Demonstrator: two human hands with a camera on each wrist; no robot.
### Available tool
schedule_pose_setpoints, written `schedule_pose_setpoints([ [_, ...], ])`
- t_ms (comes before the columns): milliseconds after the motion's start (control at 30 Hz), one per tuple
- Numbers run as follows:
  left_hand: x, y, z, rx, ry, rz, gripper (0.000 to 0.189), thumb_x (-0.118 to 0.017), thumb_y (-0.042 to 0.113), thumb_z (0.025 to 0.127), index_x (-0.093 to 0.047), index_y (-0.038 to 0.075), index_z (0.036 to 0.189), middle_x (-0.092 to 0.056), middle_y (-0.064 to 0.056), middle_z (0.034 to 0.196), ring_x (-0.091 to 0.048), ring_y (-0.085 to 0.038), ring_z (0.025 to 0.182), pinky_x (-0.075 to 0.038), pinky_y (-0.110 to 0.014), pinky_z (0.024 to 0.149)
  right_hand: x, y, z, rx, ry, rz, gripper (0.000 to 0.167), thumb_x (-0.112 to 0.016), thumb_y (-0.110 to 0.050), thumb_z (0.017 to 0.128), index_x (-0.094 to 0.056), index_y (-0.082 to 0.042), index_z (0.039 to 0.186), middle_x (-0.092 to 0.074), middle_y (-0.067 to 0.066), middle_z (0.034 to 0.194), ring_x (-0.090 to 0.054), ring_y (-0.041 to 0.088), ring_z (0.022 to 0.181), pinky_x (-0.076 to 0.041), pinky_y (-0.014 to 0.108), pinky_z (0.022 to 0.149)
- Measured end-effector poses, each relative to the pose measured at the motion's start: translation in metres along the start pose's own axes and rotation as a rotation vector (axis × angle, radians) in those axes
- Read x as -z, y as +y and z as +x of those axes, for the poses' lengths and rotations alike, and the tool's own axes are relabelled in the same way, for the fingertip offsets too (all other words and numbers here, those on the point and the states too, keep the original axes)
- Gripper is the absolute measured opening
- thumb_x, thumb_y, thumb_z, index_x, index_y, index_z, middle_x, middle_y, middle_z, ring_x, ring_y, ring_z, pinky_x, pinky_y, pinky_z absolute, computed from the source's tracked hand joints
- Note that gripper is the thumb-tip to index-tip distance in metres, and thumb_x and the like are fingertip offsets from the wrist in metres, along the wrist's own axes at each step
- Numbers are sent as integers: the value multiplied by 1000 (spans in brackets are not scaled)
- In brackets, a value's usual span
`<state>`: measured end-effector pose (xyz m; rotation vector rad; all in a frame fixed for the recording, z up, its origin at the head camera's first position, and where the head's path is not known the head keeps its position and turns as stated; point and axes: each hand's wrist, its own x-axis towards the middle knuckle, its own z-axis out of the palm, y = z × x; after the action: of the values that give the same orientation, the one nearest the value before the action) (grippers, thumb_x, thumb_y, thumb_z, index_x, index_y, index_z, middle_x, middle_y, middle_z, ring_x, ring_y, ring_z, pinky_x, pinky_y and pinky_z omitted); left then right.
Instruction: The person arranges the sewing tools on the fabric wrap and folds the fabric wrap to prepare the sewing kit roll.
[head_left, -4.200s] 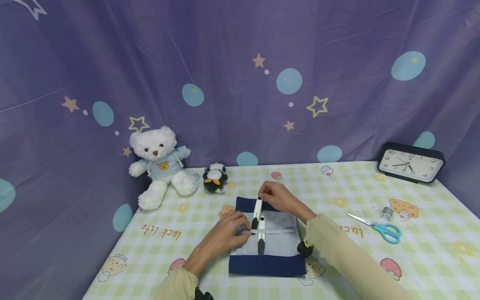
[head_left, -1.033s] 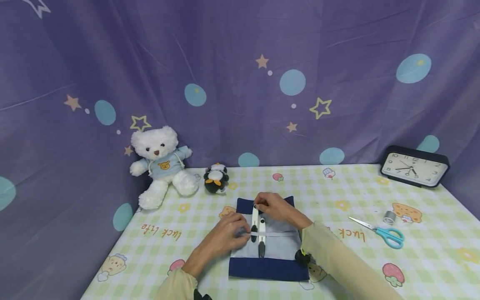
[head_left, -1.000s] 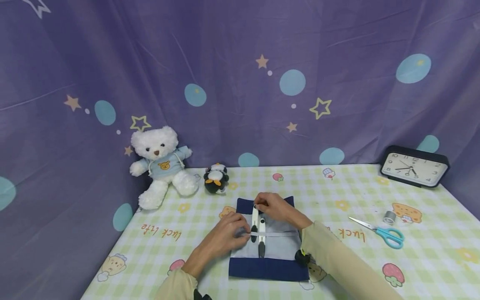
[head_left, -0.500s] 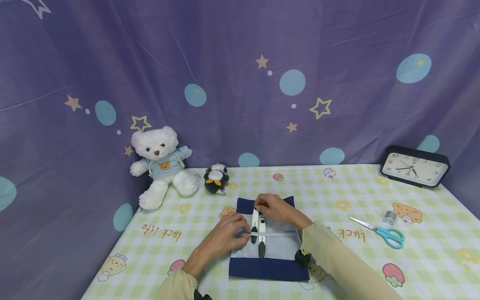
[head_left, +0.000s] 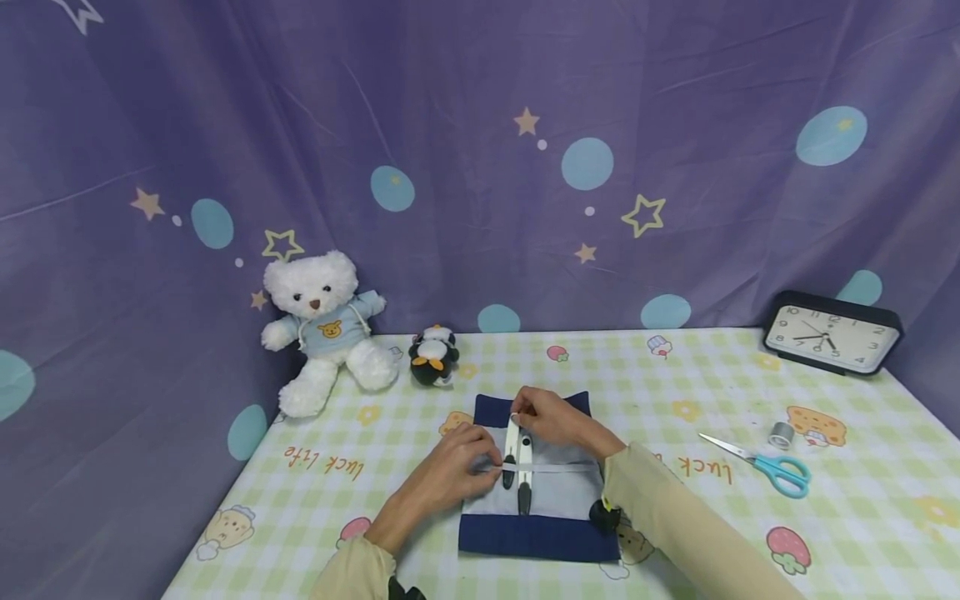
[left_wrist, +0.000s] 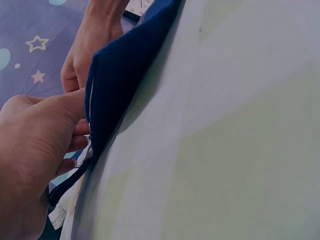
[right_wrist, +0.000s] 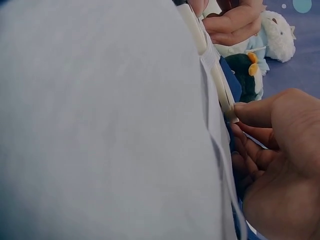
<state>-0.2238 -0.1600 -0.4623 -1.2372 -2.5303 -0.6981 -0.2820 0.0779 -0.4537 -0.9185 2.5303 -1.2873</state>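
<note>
A navy-edged grey fabric pouch (head_left: 538, 537) lies spread flat, with a thin white elastic band (head_left: 558, 468) across its middle. Two slim white tools with dark ends stand side by side on it, lengthwise under the band. My right hand (head_left: 551, 415) pinches the far end of the left white tool (head_left: 512, 437); the right wrist view shows thumb and finger on its pale tip (right_wrist: 229, 112). My left hand (head_left: 453, 467) pinches the band by the pouch's left edge. The right white tool (head_left: 525, 471) lies untouched, its dark end towards me.
Blue-handled scissors (head_left: 780, 475) and a small grey spool (head_left: 781, 435) lie to the right. A black-framed clock (head_left: 832, 333) stands at the back right. A white teddy bear (head_left: 330, 333) and a penguin toy (head_left: 433, 357) sit at the back left.
Over the last few seconds, my right hand has brought the left white tool nearer to me and straighter, its dark end passing further under the band. My left hand has stayed in place.
</note>
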Motion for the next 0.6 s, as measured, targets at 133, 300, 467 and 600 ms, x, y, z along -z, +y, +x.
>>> schedule_pose_setpoints([
  [133, 0, 0, 0, 11, -8, -7, 5, -78, 15, 88, -75, 17, 92, -63, 9, 99, -58, -13, 96, -49, -36, 87, 0, 1, -1, 7, -12, 6, 6, -57, -6, 106, -61, -1, 108, -64, 3, 95, -57, 13, 77, -49, 31, 67],
  [300, 2, 2, 0, 39, -36, -12, 4, -76, 16, 90, -76, 17, 94, -63, 9, 100, -57, -12, 97, -49, -35, 89, 0, 0, -2, 21, -36, 19, 6, -56, -5, 106, -61, -1, 108, -63, 4, 98, -58, 13, 79, -50, 31, 69],
  [467, 3, 3, 1, 58, -52, -7, 4, -75, 19, 92, -76, 17, 94, -63, 9, 101, -56, -12, 98, -48, -36, 89, 1, -1, -2, 21, -56, 23, 6, -56, -4, 106, -61, -1, 108, -63, 4, 99, -59, 14, 82, -51, 31, 71],
  [600, 3, 3, 1, 73, -63, -11, 5, -74, 21, 93, -76, 17, 95, -63, 9, 101, -56, -12, 98, -48, -36, 90, 2, -1, -3, 36, -64, 31, 6, -55, -3, 106, -61, 0, 108, -63, 5, 99, -59, 15, 82, -51, 32, 71],
])
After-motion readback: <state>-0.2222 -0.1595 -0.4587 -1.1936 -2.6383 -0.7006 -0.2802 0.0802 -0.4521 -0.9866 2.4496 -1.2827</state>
